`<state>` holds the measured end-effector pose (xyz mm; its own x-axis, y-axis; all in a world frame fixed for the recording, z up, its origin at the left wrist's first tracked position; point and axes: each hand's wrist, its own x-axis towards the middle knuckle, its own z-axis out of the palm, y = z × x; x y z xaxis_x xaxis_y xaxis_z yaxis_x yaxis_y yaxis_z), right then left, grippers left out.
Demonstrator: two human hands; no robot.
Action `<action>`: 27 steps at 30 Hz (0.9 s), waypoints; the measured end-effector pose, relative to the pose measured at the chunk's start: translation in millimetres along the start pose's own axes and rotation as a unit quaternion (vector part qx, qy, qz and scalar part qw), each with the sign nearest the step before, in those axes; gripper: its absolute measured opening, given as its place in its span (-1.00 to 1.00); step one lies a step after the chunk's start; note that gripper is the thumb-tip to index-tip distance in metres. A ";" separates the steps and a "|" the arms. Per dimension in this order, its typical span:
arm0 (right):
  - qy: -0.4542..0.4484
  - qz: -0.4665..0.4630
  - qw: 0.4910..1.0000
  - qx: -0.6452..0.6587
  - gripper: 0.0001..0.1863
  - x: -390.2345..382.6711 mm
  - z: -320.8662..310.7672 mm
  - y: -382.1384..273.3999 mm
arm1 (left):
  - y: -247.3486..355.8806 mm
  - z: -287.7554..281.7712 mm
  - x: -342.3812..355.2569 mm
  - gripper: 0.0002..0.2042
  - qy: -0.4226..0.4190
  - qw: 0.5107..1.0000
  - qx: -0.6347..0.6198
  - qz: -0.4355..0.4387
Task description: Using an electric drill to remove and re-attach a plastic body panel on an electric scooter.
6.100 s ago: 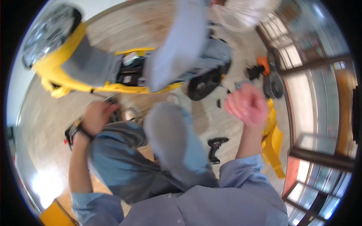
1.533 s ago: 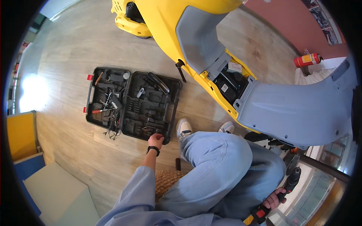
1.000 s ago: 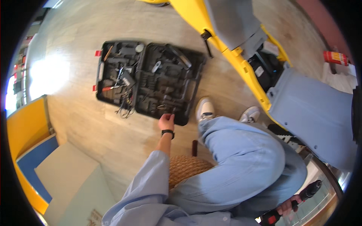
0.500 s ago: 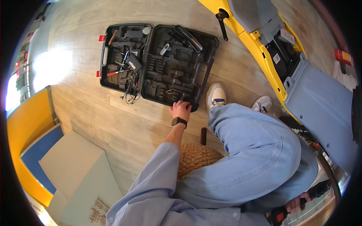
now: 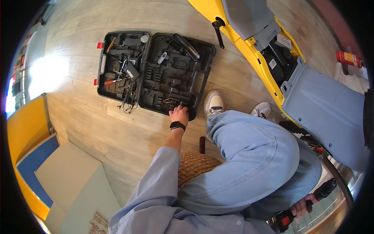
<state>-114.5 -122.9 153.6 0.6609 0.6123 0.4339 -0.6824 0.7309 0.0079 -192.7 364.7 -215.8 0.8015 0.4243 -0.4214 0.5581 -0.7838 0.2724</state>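
My left hand [image 5: 180, 114], with a dark watch at the wrist, is at the near right corner of an opened black tool case [image 5: 203, 84] on the floor. Its fingers curl over the case's edge, and their tips are hidden. At the lower right, my right hand [image 5: 300, 206] is closed round the handle of a black cordless drill [image 5: 325, 188] with a red patch at its base. Thin metal bits [image 5: 168, 100] lie in the case near my left hand. Further off in it are a red-handled screwdriver [image 5: 111, 82], tangled black cables [image 5: 130, 95] and a dark cylindrical tool [image 5: 186, 46].
A yellow and grey-blue machine body [image 5: 311, 103] with an open compartment stands on the right. My bent legs [image 5: 249, 156] are beside a woven seat [image 5: 196, 165]. Yellow, blue and pale panels [image 5: 70, 167] stand at the left. A red cylinder [image 5: 348, 58] lies far right.
The whole view has shifted slightly, so the case and machine appear further left. My left hand stays at the case corner. The drill in my right hand shows more fully, its front end raised.
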 end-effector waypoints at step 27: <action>0.065 -0.006 0.997 -0.047 -0.30 26.5 6.0 15.7 | 84.2 -158.3 19.1 -0.88 0.000 0.570 -0.818 -0.080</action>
<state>-109.5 -97.0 170.7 0.7075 0.6334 0.3133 -0.6465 0.7592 -0.0751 -96.4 378.6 -64.0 0.7117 0.4316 -0.5543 0.0774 0.7360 0.6725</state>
